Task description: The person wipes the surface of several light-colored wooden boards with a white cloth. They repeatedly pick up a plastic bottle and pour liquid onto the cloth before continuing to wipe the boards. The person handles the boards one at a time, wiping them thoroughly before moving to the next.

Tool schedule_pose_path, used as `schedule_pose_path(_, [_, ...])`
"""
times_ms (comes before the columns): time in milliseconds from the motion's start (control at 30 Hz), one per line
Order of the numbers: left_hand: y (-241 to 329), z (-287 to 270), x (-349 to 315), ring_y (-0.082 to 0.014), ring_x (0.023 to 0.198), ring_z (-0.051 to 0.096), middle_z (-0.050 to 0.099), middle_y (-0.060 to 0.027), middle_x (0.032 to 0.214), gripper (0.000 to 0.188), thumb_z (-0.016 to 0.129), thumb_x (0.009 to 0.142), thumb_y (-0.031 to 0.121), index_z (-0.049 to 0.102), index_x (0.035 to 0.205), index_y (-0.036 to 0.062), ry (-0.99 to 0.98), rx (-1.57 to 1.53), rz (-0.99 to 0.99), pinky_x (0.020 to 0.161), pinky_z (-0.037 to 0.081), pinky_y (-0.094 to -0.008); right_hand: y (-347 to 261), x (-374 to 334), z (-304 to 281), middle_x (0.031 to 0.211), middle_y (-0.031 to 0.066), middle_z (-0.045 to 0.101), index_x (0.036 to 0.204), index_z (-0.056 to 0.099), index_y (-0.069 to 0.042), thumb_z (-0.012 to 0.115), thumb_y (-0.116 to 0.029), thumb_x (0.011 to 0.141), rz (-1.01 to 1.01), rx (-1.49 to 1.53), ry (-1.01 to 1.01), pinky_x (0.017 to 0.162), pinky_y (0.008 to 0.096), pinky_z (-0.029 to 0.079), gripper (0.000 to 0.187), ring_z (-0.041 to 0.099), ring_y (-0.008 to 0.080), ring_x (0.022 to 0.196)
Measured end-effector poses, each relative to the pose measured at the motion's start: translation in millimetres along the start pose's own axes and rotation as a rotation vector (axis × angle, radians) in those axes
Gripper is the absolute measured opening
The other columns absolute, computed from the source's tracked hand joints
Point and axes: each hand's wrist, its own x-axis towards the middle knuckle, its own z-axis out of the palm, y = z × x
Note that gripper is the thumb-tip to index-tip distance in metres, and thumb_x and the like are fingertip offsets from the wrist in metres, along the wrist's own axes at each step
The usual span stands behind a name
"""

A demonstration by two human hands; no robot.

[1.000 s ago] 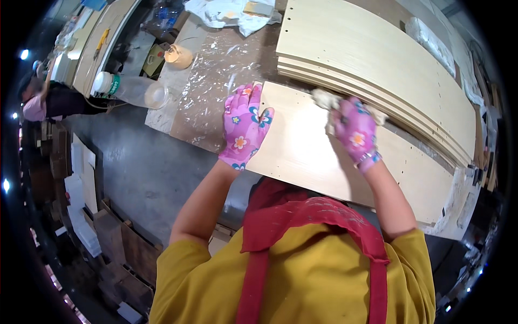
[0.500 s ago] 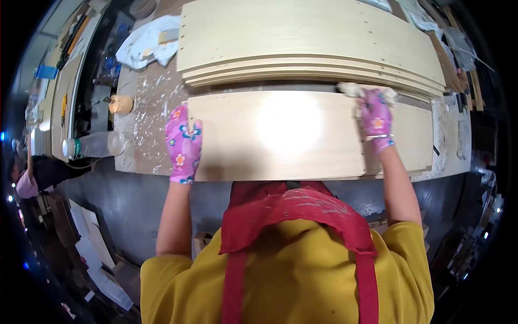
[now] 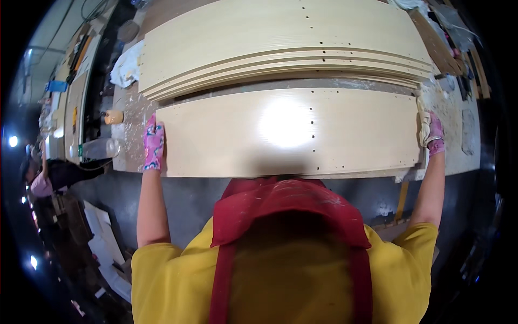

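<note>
A long pale wooden board lies flat along the near edge of the table, with a row of small dark holes right of its middle. My left hand, in a pink flowered glove, rests against its left end. The fingers point forward and the thumb stands apart. At the right end, my right hand, gloved alike, is closed on an off-white cloth pressed to the board's end edge. Its fingertips are partly hidden.
Behind the board is a stack of similar boards. Left on the table are a white cloth, a small orange-tan container and a clear plastic bottle. A person is farther left.
My right hand has moved with the cloth from the board's far edge to its right end. My left hand stays by the left end. The view has shifted a little.
</note>
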Motion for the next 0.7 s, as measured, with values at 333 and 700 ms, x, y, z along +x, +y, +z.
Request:
schedule_pose_path(333, [19.7, 8.8, 1.1, -0.0185, 0.123, 0.049, 0.055, -0.0083, 0.133, 0.043, 0.052, 0.097, 0.023, 0.051, 0.134, 0.0013, 0.072, -0.529, -0.313, 0.105, 0.036, -0.0292, 0.2, 63.8, 12.8, 0.083, 0.0018, 0.062, 0.103, 0.066, -0.009, 0.05, -0.03, 0.094, -0.282, -0.56, 0.138, 0.06, 0.0318, 0.046, 0.028, 0.057, 0.017, 0.07])
schedule_pose_path(700, [71.6, -50.6, -32.4, -0.0095, 0.089, 0.06, 0.062, -0.0011, 0.101, 0.025, 0.063, 0.093, 0.017, 0.056, 0.115, 0.0073, 0.153, -0.819, -0.258, 0.079, 0.049, -0.0246, -63.5, -23.1, -44.9, 0.114, 0.0149, 0.06, 0.104, 0.062, -0.004, 0.059, -0.014, 0.079, -0.775, -1.347, 0.472, 0.088, 0.0388, 0.047, 0.027, 0.058, 0.0284, 0.103])
